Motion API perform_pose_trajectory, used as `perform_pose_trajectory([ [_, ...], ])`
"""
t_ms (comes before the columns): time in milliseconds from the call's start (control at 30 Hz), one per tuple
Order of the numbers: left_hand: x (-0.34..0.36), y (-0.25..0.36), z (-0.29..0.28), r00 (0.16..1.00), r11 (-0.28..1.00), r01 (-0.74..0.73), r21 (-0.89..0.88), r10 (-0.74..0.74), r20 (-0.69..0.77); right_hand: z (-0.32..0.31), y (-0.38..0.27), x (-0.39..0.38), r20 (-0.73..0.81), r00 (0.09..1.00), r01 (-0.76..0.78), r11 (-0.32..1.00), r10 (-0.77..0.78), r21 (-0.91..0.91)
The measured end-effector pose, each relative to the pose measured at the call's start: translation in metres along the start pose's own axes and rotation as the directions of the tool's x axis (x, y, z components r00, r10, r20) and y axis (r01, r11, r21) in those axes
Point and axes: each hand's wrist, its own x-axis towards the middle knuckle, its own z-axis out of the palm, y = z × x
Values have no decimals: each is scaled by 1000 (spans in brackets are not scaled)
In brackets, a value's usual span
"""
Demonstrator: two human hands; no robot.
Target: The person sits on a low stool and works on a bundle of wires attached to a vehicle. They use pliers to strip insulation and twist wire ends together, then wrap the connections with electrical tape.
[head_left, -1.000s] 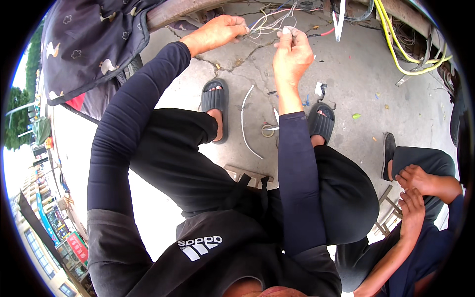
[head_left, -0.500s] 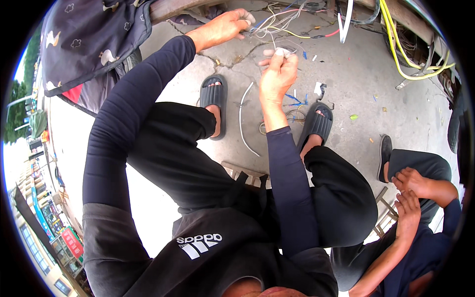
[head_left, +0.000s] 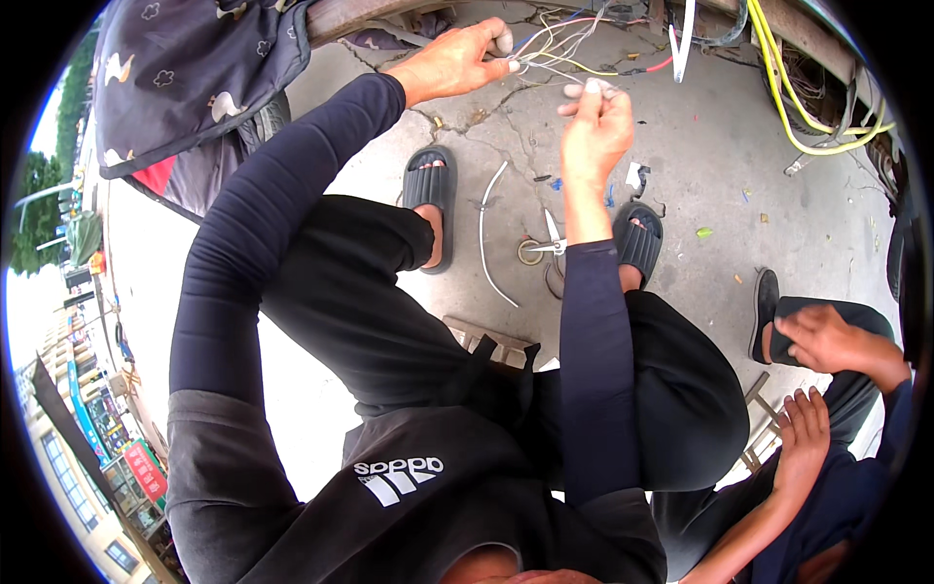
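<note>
Floor: grey concrete floor [head_left: 739, 146], cracked at upper centre of frame.
Centre: scissors [head_left: 548, 243] w/ a tape ring [head_left: 530, 253] touching, pale cable piece [head_left: 489, 234] just left.
Right: small green scrap [head_left: 704, 233].
Top right: yellow cables [head_left: 778, 97].

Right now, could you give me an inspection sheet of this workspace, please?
Surface: cracked concrete floor, scattered with small scraps.
Job's things: bundle of thin coloured wires, fanned out between both hands.
Clutter: scissors beside a tape roll; loose white cable piece between the sandals.
Grippers: left hand grips the bundle; right hand pinches a wire end.
Cables: yellow cables hang at upper right.
Surroundings: patterned dark cloth at left; another person's hands at lower right.
</note>
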Motion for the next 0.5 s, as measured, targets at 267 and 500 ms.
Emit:
perform_pose_trajectory([
  [267,6,8,-4,995,999,35,11,-34,-94,17,-14,23,-26,904,-417,892,427,175],
  [500,-9,-12,-19,993,994,90,-55,-94,-65,62,-46,-24,341,939,90,926,43,-366],
])
